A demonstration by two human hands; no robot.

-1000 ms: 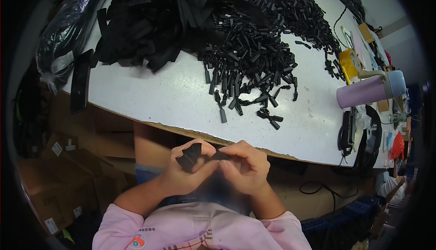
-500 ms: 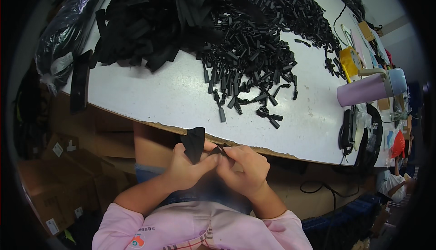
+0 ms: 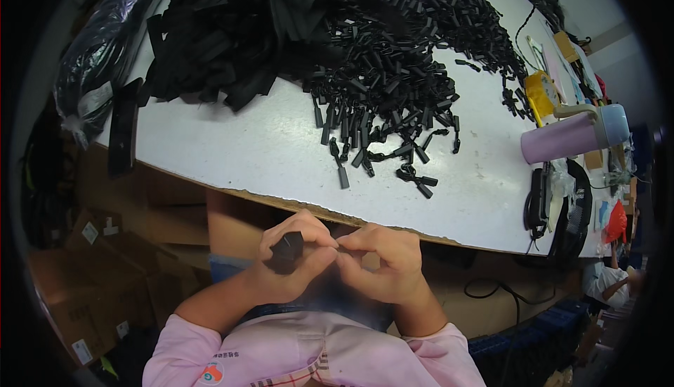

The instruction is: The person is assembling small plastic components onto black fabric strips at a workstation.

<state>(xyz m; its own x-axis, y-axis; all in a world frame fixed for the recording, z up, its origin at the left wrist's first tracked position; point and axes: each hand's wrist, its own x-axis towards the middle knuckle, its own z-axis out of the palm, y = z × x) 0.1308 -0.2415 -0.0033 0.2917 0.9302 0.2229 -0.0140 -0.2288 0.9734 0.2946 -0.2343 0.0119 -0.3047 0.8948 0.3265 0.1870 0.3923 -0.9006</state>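
Note:
My left hand [image 3: 307, 274] is closed around a folded black zipper tape [image 3: 286, 251], whose end sticks up by the base of the thumb. Its thumb and forefinger pinch together against the fingertips of my right hand [image 3: 390, 260]. That hand is also closed in a pinch; what lies between its fingertips is too small and hidden to make out. Both hands are over my lap, just short of the table's near edge. On the table lie a large heap of black zipper sliders with long pulls [image 3: 382, 81] and, to its left, a pile of black zipper tapes [image 3: 232, 43].
The white table [image 3: 232, 148] has a worn, chipped front edge. At right stand a lilac bottle [image 3: 562, 139] and a yellow tape dispenser [image 3: 540, 92]. A plastic-wrapped black bundle [image 3: 105, 50] lies at far left. Cardboard boxes [image 3: 105, 274] are on the lower left. Another person [image 3: 607, 281] is at far right.
The black tape in my left hand has dropped lower and now sits inside the curled fingers. The dark piece between my fingertips no longer shows. Things on the table have not moved.

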